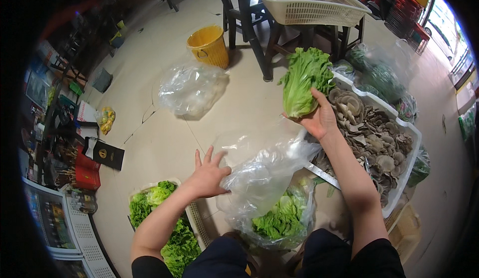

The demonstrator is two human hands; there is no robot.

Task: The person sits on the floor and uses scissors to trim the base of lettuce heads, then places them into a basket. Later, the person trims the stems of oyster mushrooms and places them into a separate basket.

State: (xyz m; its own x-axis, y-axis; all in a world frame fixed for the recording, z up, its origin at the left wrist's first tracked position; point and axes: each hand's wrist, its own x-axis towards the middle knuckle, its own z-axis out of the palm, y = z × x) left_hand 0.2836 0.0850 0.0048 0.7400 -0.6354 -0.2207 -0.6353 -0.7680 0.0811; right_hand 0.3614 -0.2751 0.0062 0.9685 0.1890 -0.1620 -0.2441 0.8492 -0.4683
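Note:
My right hand (pixel 322 120) grips a head of green leafy lettuce (pixel 305 81) by its base, leaves pointing away from me. The lettuce is held up near a foam box of mushrooms. With fingers spread, my left hand (pixel 210 175) is at the left edge of a clear plastic bag (pixel 258 173); thumb and bag appear to touch. Between my feet, more lettuce (pixel 278 218) lies inside the bag's lower part. A pale plastic basket (pixel 194 222) to my left holds several heads of leafy lettuce (pixel 179 244).
Grey oyster mushrooms (pixel 374 143) fill the white foam box (pixel 409 165) at right, with bagged vegetables (pixel 385 72) behind it. Ahead stand a yellow bucket (pixel 213 49), a crumpled clear bag (pixel 191 89) and a cream basket (pixel 318 8) on dark wooden stools. A glass-fronted fridge (pixel 50 214) is at left.

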